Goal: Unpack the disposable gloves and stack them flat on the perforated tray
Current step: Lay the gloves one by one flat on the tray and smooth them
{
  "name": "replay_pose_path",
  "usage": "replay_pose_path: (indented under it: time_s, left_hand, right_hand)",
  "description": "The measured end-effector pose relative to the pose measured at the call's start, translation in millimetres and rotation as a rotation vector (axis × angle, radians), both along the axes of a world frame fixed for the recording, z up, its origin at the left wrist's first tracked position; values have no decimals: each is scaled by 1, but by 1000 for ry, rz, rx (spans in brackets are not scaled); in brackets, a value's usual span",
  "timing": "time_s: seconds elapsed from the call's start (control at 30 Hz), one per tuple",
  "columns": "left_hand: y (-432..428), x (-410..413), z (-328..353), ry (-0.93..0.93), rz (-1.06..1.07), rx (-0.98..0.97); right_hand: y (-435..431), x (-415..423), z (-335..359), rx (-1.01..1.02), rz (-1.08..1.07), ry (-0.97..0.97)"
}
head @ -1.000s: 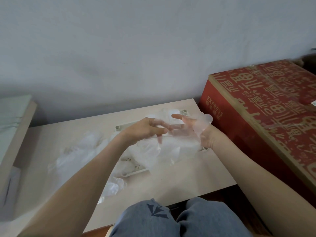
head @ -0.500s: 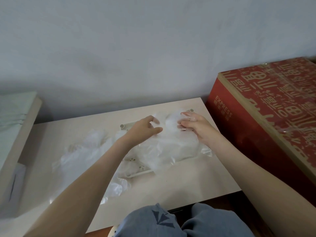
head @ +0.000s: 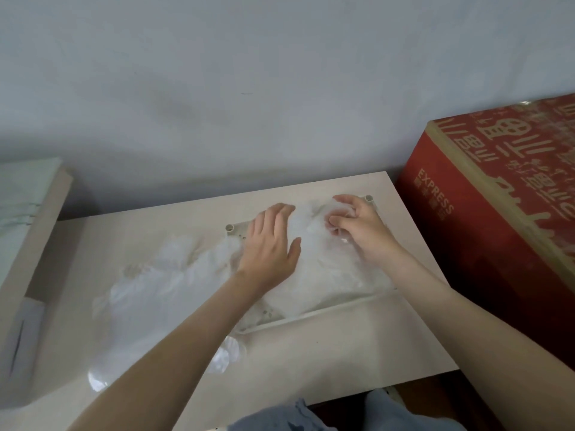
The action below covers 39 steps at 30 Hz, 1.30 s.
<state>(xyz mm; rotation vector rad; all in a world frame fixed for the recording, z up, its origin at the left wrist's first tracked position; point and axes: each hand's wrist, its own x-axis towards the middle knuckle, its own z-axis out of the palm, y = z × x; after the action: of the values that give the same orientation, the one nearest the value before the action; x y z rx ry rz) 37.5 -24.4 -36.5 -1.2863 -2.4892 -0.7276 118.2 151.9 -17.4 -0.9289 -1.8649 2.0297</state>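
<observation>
Pale grey wall (head: 249, 88) fills the upper part of my view, and below it sits the light wooden worktop (head: 342, 353) I am seated at, my knees in blue jeans (head: 280, 418) showing at its near edge. On the right half of the worktop lies the perforated tray (head: 326, 312), whitish, with short round posts at its far corners and small holes visible near its front left. A heap of clear gloves (head: 326, 275) covers most of the tray, thin and crinkled, not quite flat. My left hand (head: 267, 244) lies palm down on the left side of that heap, fingers straight and close together, thumb spread out to the side, pressing the film down. My right hand (head: 361, 231) is at the far right of the tray, its fingers curled and pinching a fold of the gloves near the corner post. To the left of the tray, more loose gloves (head: 161, 281) spread in a hazy pile across the worktop. A red carton (head: 497, 228) printed "EXPRESS" stands just beside the worktop's right edge.
</observation>
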Motion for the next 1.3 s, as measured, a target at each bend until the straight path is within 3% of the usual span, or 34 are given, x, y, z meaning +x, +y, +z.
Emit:
replay_pose_path:
  time_s: [0.1, 0.23, 0.37, 0.57, 0.67, 0.73, 0.8, 0.97, 1.07, 1.2, 1.3]
  left_hand:
    - [-2, 15, -9, 0, -115, -36]
    - [-3, 12, -32, -10, -153, -292]
    - [-7, 8, -43, -60, -147, -495]
    - [-5, 9, -44, -72, -99, -567]
    - [-3, 10, -44, -84, -81, -574]
    - [-3, 10, -45, -90, -88, -569]
    - [-2, 11, -43, -88, -86, -557]
    - [0, 10, -42, -91, -85, -574]
    - [2, 11, -41, -66, -56, -544]
    - [-1, 12, -43, -100, -52, -546]
    - [0, 11, -43, -104, -52, -559]
  right_hand:
    - [-1, -2, -2, 24, -11, -3]
    - [-1, -1, -5, 44, -23, 18]
    - [8, 2, -1, 133, -171, 20]
    - [23, 7, 12, 260, -240, 76]
    - [25, 15, 22, 416, -295, 75]
    - [18, 23, 32, 573, -212, 77]
    - [6, 29, 34, 761, 17, -7]
    - [-21, 37, 10, 1105, 564, -527]
    - [-19, 40, -2, 1121, 540, -608]
    - [-12, 45, -2, 1150, 395, -549]
    - [-2, 55, 4, 1049, 298, -467]
